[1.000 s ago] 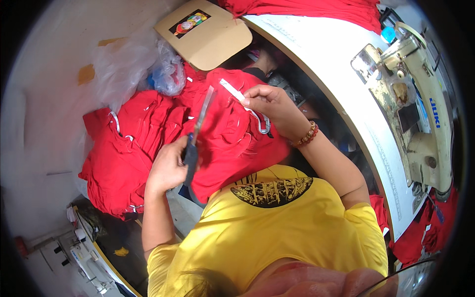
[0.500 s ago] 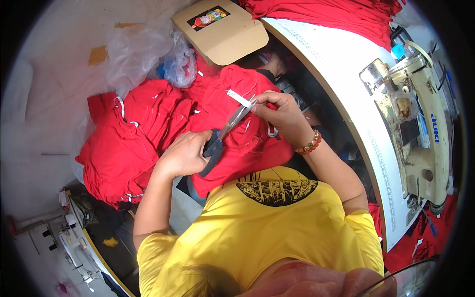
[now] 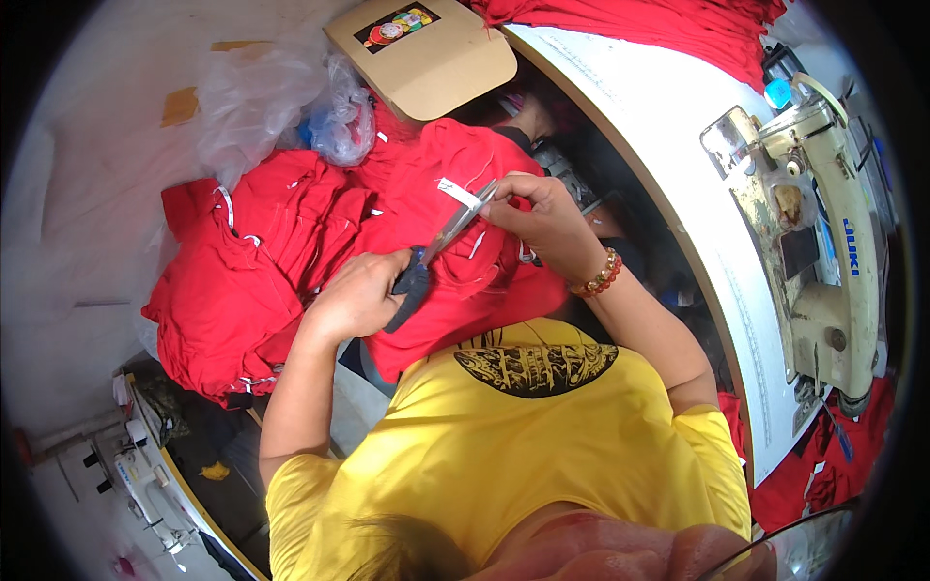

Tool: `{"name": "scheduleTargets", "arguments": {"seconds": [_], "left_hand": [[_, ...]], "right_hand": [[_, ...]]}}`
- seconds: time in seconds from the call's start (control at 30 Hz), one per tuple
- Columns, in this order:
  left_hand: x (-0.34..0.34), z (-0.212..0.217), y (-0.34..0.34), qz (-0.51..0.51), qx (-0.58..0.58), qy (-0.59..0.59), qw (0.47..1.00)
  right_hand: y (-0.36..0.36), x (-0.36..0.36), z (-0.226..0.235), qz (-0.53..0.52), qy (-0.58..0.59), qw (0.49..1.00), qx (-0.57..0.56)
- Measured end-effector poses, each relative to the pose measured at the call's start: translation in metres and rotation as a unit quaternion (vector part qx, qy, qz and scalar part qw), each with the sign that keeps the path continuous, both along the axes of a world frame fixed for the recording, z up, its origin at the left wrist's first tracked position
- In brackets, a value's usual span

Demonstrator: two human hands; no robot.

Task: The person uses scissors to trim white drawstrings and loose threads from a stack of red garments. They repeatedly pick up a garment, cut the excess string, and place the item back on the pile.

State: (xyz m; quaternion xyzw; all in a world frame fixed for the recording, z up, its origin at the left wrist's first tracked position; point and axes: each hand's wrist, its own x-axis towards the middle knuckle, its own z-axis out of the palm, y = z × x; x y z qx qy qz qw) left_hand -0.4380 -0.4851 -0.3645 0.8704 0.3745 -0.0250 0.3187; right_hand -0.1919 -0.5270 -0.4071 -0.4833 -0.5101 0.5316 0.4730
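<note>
My left hand [image 3: 363, 298] grips a pair of scissors [image 3: 449, 235] by its dark handles, the blades pointing up and right. A white label strip [image 3: 457, 193] lies across the blades near their tips. Thumb and fingers of my right hand [image 3: 544, 223] are pinched at the strip's right end, right beside the blade tips. Below both hands, a red garment [image 3: 446, 320] is spread over my lap, with small white tags on it. Whether the strip is cut through cannot be made out.
More red garments [image 3: 242, 271] are heaped to the left. A cardboard piece [image 3: 455, 77] and a clear plastic bag [image 3: 344, 121] lie beyond. On the right, a white table [image 3: 668, 145] carries a sewing machine [image 3: 833, 223] and red cloth [image 3: 659, 34]. Another sewing machine [image 3: 145, 484] stands lower left.
The scissor blades have come closer together at the white strip. Both hands keep nearly the same place, and the whole view has shifted slightly.
</note>
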Motion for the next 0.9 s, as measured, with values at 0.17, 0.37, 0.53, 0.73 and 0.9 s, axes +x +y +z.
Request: {"name": "scheduleTargets", "arguments": {"seconds": [0.17, 0.37, 0.53, 0.73, 0.9], "left_hand": [[-0.006, -0.004, -0.004, 0.079, -0.02, -0.001, 0.997], [0.029, -0.047, -0.061, 0.294, -0.099, -0.235, 0.921], [0.026, -0.102, -0.053, 0.35, -0.184, -0.424, 0.815], [-0.011, -0.027, -0.045, 0.33, -0.079, -0.366, 0.866], [-0.066, 0.054, 0.016, 0.315, 0.282, -0.275, 0.864]], "right_hand": [[0.002, -0.006, -0.005, -0.061, 0.033, 0.997, 0.042], [0.0, -0.023, -0.008, 0.007, 0.27, 0.961, -0.064], [0.018, -0.022, -0.01, 0.019, -0.153, 0.943, 0.296], [0.047, 0.008, -0.038, -0.006, -0.286, 0.936, 0.205], [0.074, 0.038, 0.043, -0.176, -0.242, 0.903, 0.31]]}}
